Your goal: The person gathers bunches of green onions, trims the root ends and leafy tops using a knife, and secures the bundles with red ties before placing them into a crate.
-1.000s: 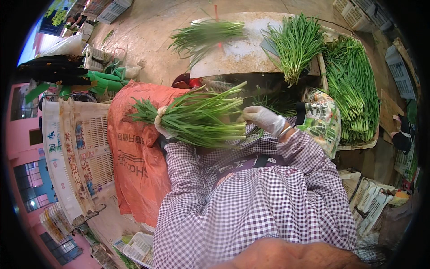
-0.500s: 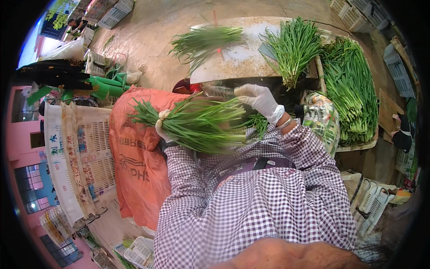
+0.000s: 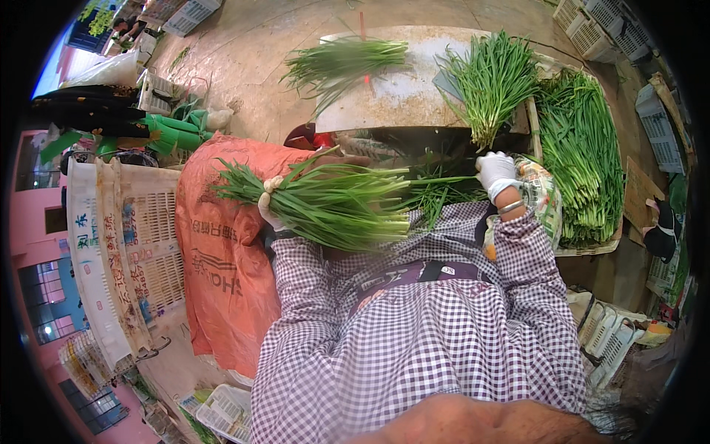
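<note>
My gloved left hand (image 3: 271, 204) is wrapped round a bunch of garlic chives (image 3: 333, 200), held sideways across my lap. Its leafy tips point left and its pale stem ends point right. My right hand (image 3: 497, 175), also gloved, is closed at the right of the bunch, below the board's right side. A thin green chive stalk (image 3: 447, 180) runs from its fingers back toward the stem ends. Loose chive leaves (image 3: 436, 203) lie on my lap beneath that stalk.
Ahead, a white board (image 3: 399, 96) bears one chive bunch (image 3: 347, 61) at left and a second bunch (image 3: 492, 89) at right. A crate (image 3: 588, 246) full of chives stands to the right. An orange sack (image 3: 222, 281) and white plastic crates (image 3: 159, 251) are at my left.
My right hand has moved right, away from the stem ends of the bunch, and a thin stalk now trails from it. The left hand keeps its hold, almost unmoved.
</note>
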Action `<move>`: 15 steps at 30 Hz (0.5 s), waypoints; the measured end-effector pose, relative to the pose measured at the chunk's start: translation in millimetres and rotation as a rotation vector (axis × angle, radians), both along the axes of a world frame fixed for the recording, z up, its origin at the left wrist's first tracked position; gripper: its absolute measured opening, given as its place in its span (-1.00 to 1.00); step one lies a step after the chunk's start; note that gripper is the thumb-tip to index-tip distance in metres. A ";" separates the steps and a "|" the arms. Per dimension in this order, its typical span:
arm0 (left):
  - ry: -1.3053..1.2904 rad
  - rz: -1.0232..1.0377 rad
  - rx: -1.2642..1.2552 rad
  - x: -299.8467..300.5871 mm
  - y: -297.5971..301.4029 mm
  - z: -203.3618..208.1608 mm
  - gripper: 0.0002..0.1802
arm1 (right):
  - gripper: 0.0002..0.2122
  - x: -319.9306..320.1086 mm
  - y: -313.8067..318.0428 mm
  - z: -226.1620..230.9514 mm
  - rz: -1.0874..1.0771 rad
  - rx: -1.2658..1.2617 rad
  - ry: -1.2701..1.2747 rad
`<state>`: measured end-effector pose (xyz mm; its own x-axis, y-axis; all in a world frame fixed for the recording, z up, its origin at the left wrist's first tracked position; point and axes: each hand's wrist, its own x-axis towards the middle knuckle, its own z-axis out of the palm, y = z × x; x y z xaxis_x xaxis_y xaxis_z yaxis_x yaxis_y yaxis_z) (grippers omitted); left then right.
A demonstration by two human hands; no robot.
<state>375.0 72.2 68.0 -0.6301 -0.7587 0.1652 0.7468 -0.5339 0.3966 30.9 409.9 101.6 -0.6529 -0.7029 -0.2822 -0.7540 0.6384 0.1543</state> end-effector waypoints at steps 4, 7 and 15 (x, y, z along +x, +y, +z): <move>0.006 -0.096 0.046 10.6 -3.4 -6.6 -0.79 | -0.72 38.4 -40.6 14.2 0.047 -0.695 -0.596; 0.121 -0.151 0.119 0.2 -3.3 -0.9 -0.79 | -0.67 55.0 -60.3 -13.8 -0.093 -0.711 -1.355; -0.069 -0.012 0.182 -6.8 -4.7 5.4 -0.79 | -0.47 121.3 -62.3 25.8 -0.411 -0.875 -2.210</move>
